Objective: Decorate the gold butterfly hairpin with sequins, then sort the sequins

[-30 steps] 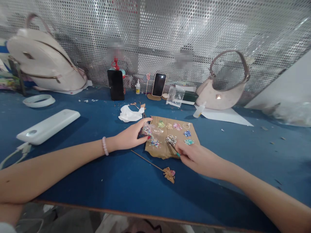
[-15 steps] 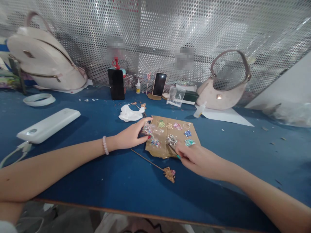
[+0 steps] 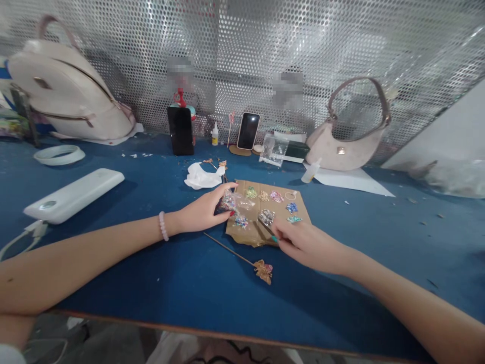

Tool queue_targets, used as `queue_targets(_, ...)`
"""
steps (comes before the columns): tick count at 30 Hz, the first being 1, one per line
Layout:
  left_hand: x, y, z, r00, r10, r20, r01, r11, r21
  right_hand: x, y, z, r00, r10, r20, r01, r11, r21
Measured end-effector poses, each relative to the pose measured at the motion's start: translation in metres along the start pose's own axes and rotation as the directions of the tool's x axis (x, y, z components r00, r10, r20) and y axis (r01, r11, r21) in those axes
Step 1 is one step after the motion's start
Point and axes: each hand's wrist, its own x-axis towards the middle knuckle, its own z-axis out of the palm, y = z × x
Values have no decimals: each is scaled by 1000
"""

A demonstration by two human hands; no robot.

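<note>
My left hand (image 3: 202,208) is closed round a small clear bag of multicoloured rhinestones (image 3: 228,201), over the left edge of a cardboard sheet (image 3: 249,236). In my right hand (image 3: 303,241) is a thin dark tool that looks like tweezers (image 3: 268,229). Their tip reaches the pile of silver rhinestones (image 3: 267,217) on the cardboard. Around it lie a mixed-colour pile (image 3: 241,221), a green pile (image 3: 250,192), a pink pile (image 3: 276,196), a blue pile (image 3: 291,208) and a turquoise pile (image 3: 294,219). Nearer me rests a gold butterfly hairpin (image 3: 262,271).
A crumpled white tissue (image 3: 204,176) lies behind my left hand. At the back stand two phones (image 3: 181,131), a glue bottle (image 3: 215,134) and a handbag (image 3: 346,144). A white power bank (image 3: 76,196) and a backpack (image 3: 71,93) are on the left.
My right hand has shifted slightly, and more of the tweezers shows, with the tip at the left edge of the silver pile. My left hand keeps its grip on the bag.
</note>
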Motion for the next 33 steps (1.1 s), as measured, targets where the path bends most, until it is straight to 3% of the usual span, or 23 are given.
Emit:
queue_targets(10,1,-2,2,1000,17,-3,-17,999,-50,8,5,9,997,63,-53,-60,996,62)
queue_targets(18,0,-3,2,1000,19,-8,-19,1000,-23,8,0,11,998,48,-26,-47,997,56)
queue_targets(33,2,2,1,1000,26,-9,-26,1000,0,17,-1,10,992,103,-78,-96,992,86)
